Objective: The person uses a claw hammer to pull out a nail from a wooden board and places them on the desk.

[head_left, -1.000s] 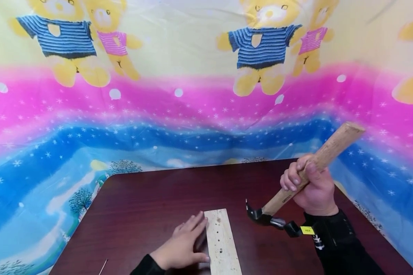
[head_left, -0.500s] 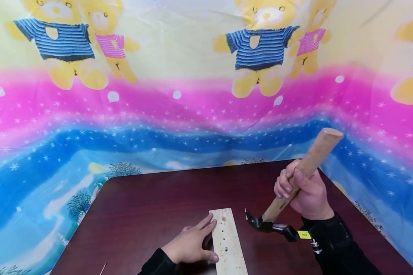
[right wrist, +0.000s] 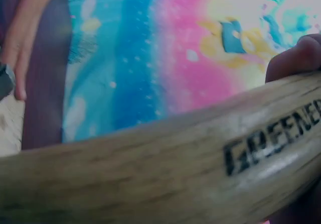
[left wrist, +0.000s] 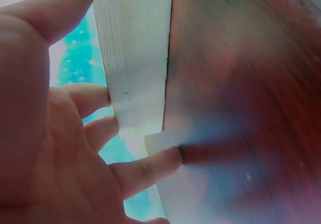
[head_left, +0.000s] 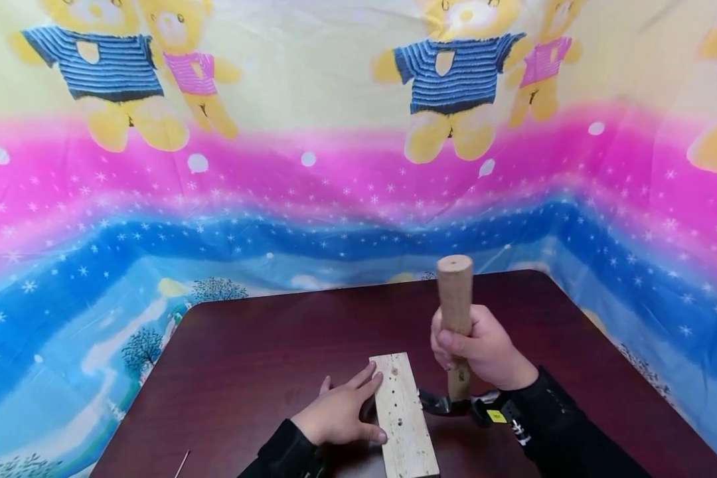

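A pale wooden board (head_left: 401, 425) with several small dark holes lies on the table, its long side running away from me. My left hand (head_left: 342, 413) rests against its left edge, thumb and fingertips touching the wood. In the left wrist view the left hand's fingers (left wrist: 145, 176) are spread beside the board's side face (left wrist: 133, 58). My right hand (head_left: 480, 345) grips the wooden handle of a claw hammer (head_left: 456, 292), held upright with the head down. The claw's tips meet the board's right edge. Lettering shows on the hammer handle (right wrist: 150, 163) in the right wrist view.
A thin nail-like piece (head_left: 182, 463) lies on the dark red table (head_left: 263, 352) at the lower left. Behind and along both sides hangs a printed cloth (head_left: 311, 159) with teddy bears, close to the table edges.
The right hand has brought the hammer left, from a slant to upright, with its claw now at the board's right edge. The board and left hand have shifted slightly right.
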